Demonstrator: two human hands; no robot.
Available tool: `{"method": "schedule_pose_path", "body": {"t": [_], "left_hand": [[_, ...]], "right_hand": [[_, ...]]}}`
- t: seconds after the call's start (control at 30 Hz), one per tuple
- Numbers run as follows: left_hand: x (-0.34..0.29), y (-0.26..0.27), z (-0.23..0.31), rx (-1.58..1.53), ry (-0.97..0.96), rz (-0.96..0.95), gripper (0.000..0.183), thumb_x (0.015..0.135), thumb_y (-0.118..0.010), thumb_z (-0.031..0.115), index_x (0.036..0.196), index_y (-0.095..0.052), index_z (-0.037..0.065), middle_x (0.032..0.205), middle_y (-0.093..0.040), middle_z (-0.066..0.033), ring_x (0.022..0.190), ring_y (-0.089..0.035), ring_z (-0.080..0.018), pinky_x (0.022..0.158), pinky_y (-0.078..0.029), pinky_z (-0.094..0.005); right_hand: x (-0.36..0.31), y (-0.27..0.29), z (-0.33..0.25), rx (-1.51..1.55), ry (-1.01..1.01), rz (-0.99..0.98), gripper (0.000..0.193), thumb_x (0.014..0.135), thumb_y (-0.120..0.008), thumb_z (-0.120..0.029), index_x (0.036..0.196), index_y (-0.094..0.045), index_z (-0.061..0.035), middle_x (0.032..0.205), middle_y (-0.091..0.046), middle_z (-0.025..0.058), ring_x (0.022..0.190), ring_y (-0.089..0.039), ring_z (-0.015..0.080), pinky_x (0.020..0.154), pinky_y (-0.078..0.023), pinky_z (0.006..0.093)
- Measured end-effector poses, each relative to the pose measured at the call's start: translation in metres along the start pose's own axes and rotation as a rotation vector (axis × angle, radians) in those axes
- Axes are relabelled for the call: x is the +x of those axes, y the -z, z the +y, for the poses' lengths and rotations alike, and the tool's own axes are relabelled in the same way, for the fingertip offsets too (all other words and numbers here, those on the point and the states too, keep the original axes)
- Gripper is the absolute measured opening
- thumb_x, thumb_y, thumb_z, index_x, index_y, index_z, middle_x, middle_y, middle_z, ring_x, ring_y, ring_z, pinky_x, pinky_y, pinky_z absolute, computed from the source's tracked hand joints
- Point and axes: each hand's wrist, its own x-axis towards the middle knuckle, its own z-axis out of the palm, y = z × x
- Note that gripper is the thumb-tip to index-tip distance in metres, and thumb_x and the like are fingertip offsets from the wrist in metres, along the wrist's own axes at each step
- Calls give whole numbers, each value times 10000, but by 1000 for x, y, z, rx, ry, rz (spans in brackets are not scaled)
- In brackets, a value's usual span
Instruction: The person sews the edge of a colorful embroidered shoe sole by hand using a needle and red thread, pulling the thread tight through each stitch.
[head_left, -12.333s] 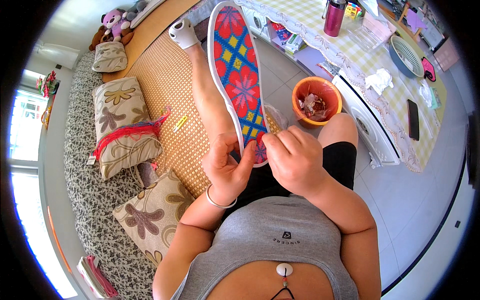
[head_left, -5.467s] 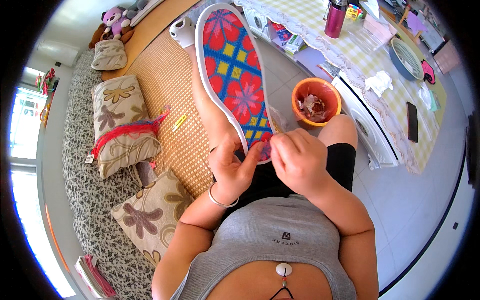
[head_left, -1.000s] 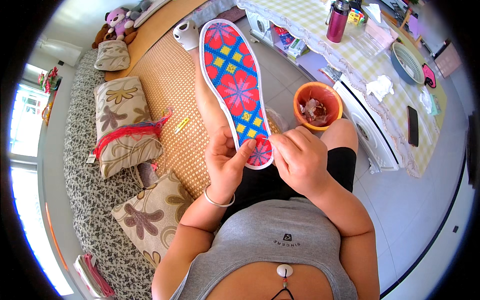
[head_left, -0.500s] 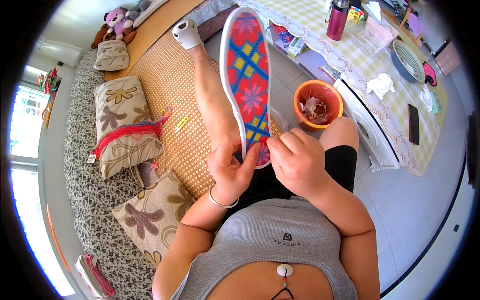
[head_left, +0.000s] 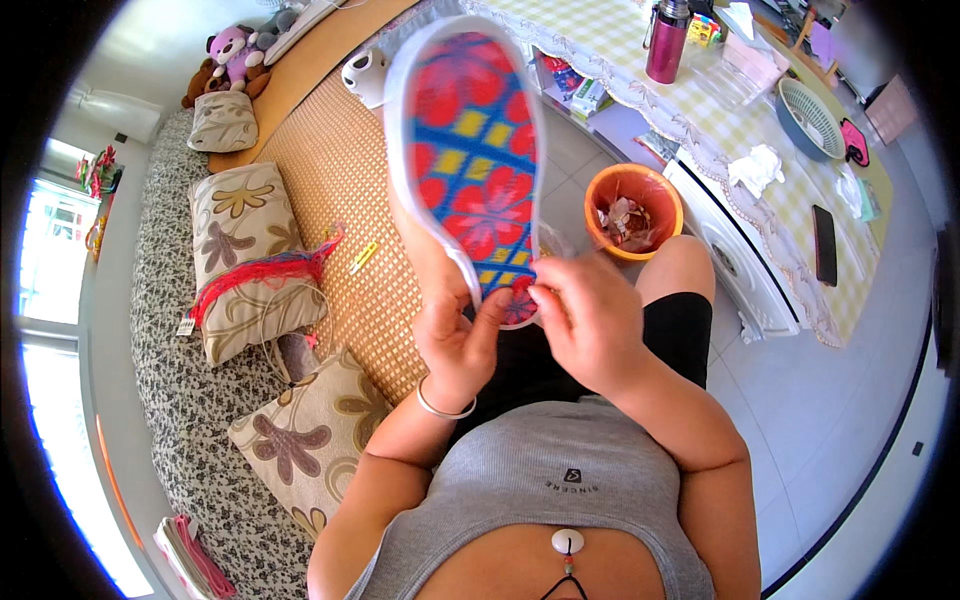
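An embroidered insole (head_left: 487, 205) with red flowers, yellow diamonds, blue lines and a white rim stands upright before me, its wide end up and blurred. My left hand (head_left: 455, 325) grips its narrow heel end from the left, thumb on the patterned face and fingers behind. At the heel's right edge my right hand (head_left: 590, 315) is closed in a pinch, thumb and forefinger against the stitched surface. Whatever lies between those fingertips is too small to make out, and some fingers are smeared by motion.
On the woven mat at left lie a yellow cutter (head_left: 364, 257), patterned cushions (head_left: 300, 440) and a bundle of red and blue threads (head_left: 262, 272). An orange bin (head_left: 634, 212) with scraps stands right of my knee. Beyond it, a cloth-covered table (head_left: 700, 125) holds a phone (head_left: 824, 245) and flask (head_left: 667, 42).
The insole's upper end has swung left and come nearer, now covering part of my outstretched leg. My right hand has shifted slightly, still pinching at the heel's edge.
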Motion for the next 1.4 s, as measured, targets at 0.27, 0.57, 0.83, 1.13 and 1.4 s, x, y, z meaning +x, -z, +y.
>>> {"method": "schedule_pose_path", "body": {"t": [0.27, 0.57, 0.83, 1.13, 1.4], "left_hand": [[10, 5, -6, -632, 189, -92, 248, 829, -593, -56, 1065, -552, 10, 1033, -645, -110, 954, -621, -186, 871, -489, -328], [6, 1, -12, -644, 214, -128, 187, 827, -642, 93, 979, -542, 49, 738, -561, -78, 666, -494, -175, 647, -398, -328], [40, 43, -24, -1442, 393, -67, 136, 891, -526, 171, 951, -517, 50, 560, -452, 0, 570, -351, -103, 615, -305, -281], [24, 6, -15, -1652, 639, -261, 171, 938, -443, 209, 957, -519, 57, 497, -428, -8, 524, -337, -115, 612, -327, -281], [7, 10, -27, -1599, 796, -66, 167, 938, -484, 170, 936, -475, 4, 566, -486, -60, 491, -475, -103, 561, -471, -273]], "right_hand": [[-2, -2, 9, 1335, -1002, -200, 104, 831, -651, -92, 848, -661, 10, 784, -643, 22, 704, -582, 90, 686, -455, 220], [-2, -2, 30, 1631, -1138, 254, 102, 863, -607, -130, 898, -623, -36, 834, -638, 67, 724, -568, 113, 628, -460, 230], [12, 75, 64, 1215, -589, 689, 76, 907, -539, -94, 938, -560, -27, 661, -438, -15, 534, -355, 50, 466, -308, 188], [16, 20, -13, 338, -158, 24, 98, 813, -583, -25, 908, -565, -39, 779, -576, 129, 669, -590, 296, 578, -461, 324], [15, -6, -23, 247, 69, 26, 191, 710, -666, -6, 885, -600, -48, 689, -575, 78, 580, -582, 245, 491, -449, 339]]}}
